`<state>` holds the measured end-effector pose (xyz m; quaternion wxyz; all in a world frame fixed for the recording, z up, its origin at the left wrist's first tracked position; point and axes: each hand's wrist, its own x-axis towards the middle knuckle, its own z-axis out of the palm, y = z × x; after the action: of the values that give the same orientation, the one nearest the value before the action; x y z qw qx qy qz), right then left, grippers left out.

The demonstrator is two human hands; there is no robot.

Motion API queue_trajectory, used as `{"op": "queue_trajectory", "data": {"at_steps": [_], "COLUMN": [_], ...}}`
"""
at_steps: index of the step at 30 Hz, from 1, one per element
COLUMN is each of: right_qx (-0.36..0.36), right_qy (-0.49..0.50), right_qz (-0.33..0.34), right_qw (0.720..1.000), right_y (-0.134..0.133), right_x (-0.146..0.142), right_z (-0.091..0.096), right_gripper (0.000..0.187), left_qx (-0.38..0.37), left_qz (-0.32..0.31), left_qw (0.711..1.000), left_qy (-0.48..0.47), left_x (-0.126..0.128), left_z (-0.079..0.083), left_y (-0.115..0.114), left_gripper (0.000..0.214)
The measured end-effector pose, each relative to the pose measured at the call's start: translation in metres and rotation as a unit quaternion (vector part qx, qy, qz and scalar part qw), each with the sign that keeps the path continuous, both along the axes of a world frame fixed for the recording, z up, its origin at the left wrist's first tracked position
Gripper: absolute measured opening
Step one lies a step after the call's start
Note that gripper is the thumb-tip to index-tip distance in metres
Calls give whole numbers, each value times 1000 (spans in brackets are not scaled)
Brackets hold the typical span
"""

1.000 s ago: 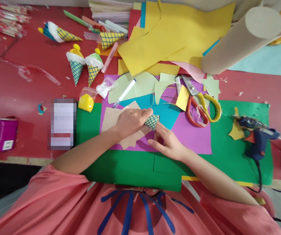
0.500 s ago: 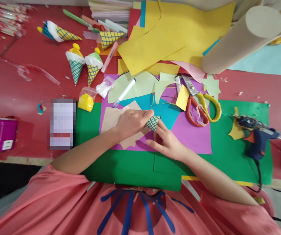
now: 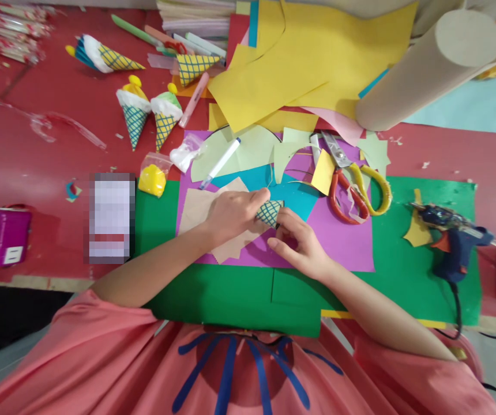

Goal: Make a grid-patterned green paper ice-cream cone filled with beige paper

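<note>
A small rolled paper cone [image 3: 269,213], pale with a blue-green crisscross pattern, is gripped by my left hand [image 3: 235,216], thumb on top and fingers wrapped round it. The cone's tip is hidden in that hand, and its wide end faces right. My right hand [image 3: 304,245] is at this wide end, with bent fingers against the rim and the thumb apart below. Under my hands are pinkish-beige paper [image 3: 226,245], a blue sheet [image 3: 295,199] and a purple sheet [image 3: 343,248]. A marker [image 3: 221,163] lies just beyond my left hand.
Red- and yellow-handled scissors [image 3: 352,187] lie right of my hands. Farther right is a glue gun [image 3: 455,239] on a green sheet [image 3: 447,294]. Finished paper cones [image 3: 133,112], a bag of yellow clay [image 3: 153,178] and a phone [image 3: 112,219] are left. Yellow sheets [image 3: 308,63] lie behind.
The cone has turned slightly and its wide end is tipped up a little. My right fingers have curled in more at the rim. My left hand keeps its grip.
</note>
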<state>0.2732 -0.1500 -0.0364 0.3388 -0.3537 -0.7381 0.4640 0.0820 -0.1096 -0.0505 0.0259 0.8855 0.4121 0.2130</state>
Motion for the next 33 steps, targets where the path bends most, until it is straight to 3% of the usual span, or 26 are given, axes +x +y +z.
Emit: {"op": "queue_trajectory", "data": {"at_steps": [7, 12, 18, 20, 23, 27, 29, 33], "right_qx": [-27, -61, -25, -6, 40, 119, 139, 174], "right_qy": [-36, -54, -51, -22, 11, -4, -43, -192], "right_qz": [36, 50, 50, 29, -58, -151, -127, 7], "right_qw": [998, 995, 997, 999, 997, 981, 981, 966], "right_y": [-1, -2, -1, -2, -5, -3, -1, 3], "right_x": [-2, -1, -1, 0, 3, 6, 6, 3], "right_z": [3, 3, -1, -1, 1, 6, 6, 2], "right_gripper": [25, 23, 24, 32, 32, 19, 19, 27], "left_qx": [18, 35, -5, -54, -140, -152, -144, -155], "left_qz": [1, -23, -6, 10, 37, 76, 75, 52], "left_qw": [1000, 999, 1000, 998, 984, 951, 947, 947], "left_qy": [18, 6, -12, -33, -104, -257, -276, -275], "left_x": [0, 1, 0, -1, -4, -6, -8, -10], "left_z": [-1, 0, 0, 0, 0, 0, 0, -4], "left_y": [0, -1, 1, 3, 6, 12, 15, 20], "left_gripper": [12, 11, 10, 10, 19, 18, 17, 17]}}
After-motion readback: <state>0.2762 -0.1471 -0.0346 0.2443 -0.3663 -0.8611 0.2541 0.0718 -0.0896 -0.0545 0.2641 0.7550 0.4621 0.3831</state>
